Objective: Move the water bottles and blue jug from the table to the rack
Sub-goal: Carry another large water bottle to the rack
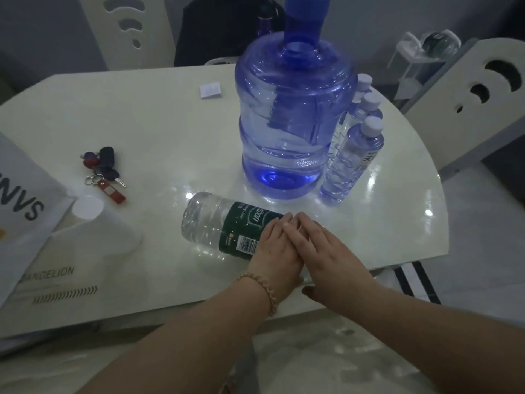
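A large clear bottle with a green label point(224, 226) lies on its side near the front of the white table point(159, 132). My left hand point(274, 245), with a bead bracelet on the wrist, rests on the bottle's neck end. My right hand point(329, 251) lies flat beside it, its fingers overlapping the left hand's. Whether either hand grips the bottle is unclear. The big blue jug point(292, 120) stands upright behind. Three small water bottles point(349, 160) with white caps stand in a row at its right side.
A bunch of keys point(103, 172) lies at the left. A white paper bag point(20, 194) and a white roll point(96, 223) sit at the front left. White chairs point(471, 103) stand around the table. A small white rack point(420, 52) is at the back right.
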{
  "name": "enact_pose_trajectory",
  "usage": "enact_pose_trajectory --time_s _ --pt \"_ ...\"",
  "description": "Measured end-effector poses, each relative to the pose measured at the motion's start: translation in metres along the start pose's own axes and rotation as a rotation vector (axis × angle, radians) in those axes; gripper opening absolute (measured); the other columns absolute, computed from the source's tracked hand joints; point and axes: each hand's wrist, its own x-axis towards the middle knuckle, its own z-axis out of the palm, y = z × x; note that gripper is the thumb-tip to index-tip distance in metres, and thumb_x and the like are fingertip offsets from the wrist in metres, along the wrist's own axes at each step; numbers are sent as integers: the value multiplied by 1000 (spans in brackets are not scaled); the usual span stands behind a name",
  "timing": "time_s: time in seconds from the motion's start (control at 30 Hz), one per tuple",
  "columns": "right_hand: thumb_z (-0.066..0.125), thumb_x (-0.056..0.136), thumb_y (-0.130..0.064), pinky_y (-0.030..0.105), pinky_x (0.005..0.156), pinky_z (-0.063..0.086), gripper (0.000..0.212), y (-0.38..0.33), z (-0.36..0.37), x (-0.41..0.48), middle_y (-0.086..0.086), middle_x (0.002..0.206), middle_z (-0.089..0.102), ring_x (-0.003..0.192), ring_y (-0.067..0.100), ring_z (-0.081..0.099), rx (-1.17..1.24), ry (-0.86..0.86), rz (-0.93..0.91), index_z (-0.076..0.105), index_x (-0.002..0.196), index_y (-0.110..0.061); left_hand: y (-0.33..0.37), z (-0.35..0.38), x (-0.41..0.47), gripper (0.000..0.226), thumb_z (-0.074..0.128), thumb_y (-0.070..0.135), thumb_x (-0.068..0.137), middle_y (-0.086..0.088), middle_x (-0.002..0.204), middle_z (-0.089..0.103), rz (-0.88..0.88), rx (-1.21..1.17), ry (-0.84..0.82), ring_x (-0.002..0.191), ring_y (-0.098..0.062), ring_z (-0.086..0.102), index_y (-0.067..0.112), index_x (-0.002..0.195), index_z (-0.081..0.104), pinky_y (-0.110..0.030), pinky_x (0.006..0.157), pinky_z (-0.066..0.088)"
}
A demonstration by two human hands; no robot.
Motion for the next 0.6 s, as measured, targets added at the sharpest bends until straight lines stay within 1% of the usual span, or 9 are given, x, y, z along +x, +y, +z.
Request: enact_pose_trajectory --time_s 0.03,0.1,0.17,0.27,0.33,0.4,0.5,0.57,0.6 --pt "86 60 -31 42 114 25 135 0 1 1 9 158 -1 142 30 15 3 -6 -5 -20 144 -35 -6 -4 -3 96 67 44 78 -10 154 17 40 -7 -24 141 -26 7 12 147 10 -34 113 -7" --pt "85 61 -35 43 115 21 138 2 2 2 8 158 -6 143 28 8 -24 -23 3 -27 141 -35 -29 -13 -14 107 71 53 70 -11 154 18 112 78 -58 142 -28 6 12 147 10 -40 114 -6" --pt "83 63 -41 46 116 15 137 5 2 5 7 158 -11 144 28 1 -86 -61 23 -30 141 -33 -64 -27 -26 115 73 61 61 -11 153 17 58 222 -79 141 -31 4 20 146 8 -49 112 -5" --pt "79 64 -52 51 113 6 136 6 2 15 6 157 -13 143 33 -6 -184 -90 55 -36 136 -35 -113 -42 -32 128 71 70 55 -10 155 -3 -38 378 -191 139 -37 -13 35 142 -17 -58 108 -11" --pt "78 64 -55 52 113 6 134 7 1 22 5 157 -14 142 35 -8 -145 -92 99 -33 136 -40 -124 -43 -25 132 71 71 54 -11 155 -9 -24 415 -228 138 -41 -16 39 138 -26 -62 106 -9" --pt "79 61 -58 51 112 13 131 6 2 27 6 158 -11 142 37 -2 -106 -85 150 -26 139 -46 -121 -39 -18 133 70 72 54 -11 155 -9 -13 402 -245 137 -44 -12 39 136 -29 -63 106 -7" --pt "76 58 -64 52 110 22 127 6 8 32 11 156 12 137 38 21 -171 -54 191 -15 143 -44 -114 -26 -12 122 64 76 57 -12 152 6 -55 364 -178 136 -45 5 41 137 -22 -63 106 -3" --pt "76 57 -65 57 109 18 122 5 9 39 13 150 28 133 38 30 -238 -39 192 -4 145 -40 -115 -25 -4 109 61 75 61 -17 144 27 -35 350 -114 130 -44 23 40 139 -7 -63 107 8" --pt "76 56 -65 60 108 16 119 7 8 44 13 146 34 133 39 30 -266 -32 198 1 145 -38 -119 -25 3 104 61 74 62 -17 138 36 2 339 -88 125 -43 31 38 139 1 -62 107 13"
